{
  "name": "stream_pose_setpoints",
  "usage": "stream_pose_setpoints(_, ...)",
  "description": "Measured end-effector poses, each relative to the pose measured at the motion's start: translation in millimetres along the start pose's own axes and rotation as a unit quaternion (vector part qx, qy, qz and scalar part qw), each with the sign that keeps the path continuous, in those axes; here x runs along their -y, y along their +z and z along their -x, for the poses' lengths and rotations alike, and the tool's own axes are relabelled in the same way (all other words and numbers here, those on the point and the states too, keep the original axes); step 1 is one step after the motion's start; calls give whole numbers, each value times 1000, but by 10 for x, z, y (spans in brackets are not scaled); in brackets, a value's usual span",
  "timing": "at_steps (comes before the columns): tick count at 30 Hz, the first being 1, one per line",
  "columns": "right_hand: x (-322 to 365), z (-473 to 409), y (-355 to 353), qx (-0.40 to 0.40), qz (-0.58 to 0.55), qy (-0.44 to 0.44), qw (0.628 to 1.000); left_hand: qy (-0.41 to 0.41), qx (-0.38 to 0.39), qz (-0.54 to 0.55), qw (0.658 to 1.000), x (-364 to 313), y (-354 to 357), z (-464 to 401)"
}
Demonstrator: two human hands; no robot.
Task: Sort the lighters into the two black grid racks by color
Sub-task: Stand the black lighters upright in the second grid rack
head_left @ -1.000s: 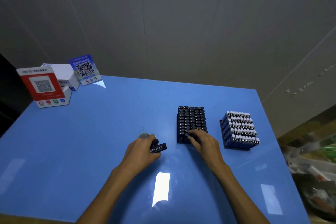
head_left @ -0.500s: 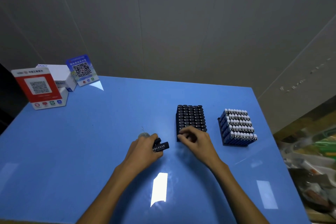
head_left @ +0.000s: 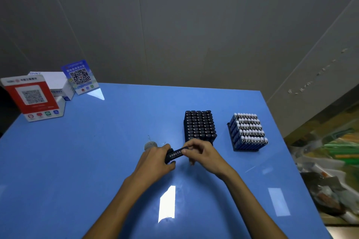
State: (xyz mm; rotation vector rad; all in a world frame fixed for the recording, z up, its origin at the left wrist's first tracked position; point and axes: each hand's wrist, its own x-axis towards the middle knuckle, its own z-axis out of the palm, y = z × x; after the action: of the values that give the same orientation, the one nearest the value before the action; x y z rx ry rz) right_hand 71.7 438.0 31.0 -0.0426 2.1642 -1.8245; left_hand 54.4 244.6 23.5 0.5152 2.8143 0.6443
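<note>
Black lighter [head_left: 175, 154] between both hands, near black rack [head_left: 200, 126].

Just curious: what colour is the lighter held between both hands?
Black with white print, lighter, head view.

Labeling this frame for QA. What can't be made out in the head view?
- Black lighter: its ends are covered by the left hand and right hand; the white print is too small to read.
- Black-lighter rack: near row hidden behind the right hand, so whether a free slot remains is unclear.
- Blue-lighter rack: the grid itself is hidden under the lighters.
- Small grey object beyond the left hand: blurred, unidentifiable.
- Clutter at the right edge: blurred and cut off.
</note>
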Motion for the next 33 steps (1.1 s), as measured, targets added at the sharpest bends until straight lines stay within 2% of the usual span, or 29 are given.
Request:
stream_pose_setpoints(9, -74, 81, -409, -56, -100, 28, 993, 18, -31, 9, 999, -51, 40, -86)
stream_pose_setpoints(15, -224, 92, -654, -91, -170, 65, 979, -13, -31, 29, 999, -192, 57, -189)
stream_pose_setpoints(23, -404, 45, -807, -57, -241, 87, 965, -27, -38, 39, 998, -317, 102, -228)
stream_pose_setpoints(27, -468, 26, -833, -19, -220, 68, 973, -30, -38, 33, 998, -364, 120, -215)
stream_pose_setpoints(33, -557, 23, -908, -49, -228, 86, 969, -37, -36, 25, 998, -413, 142, -205)
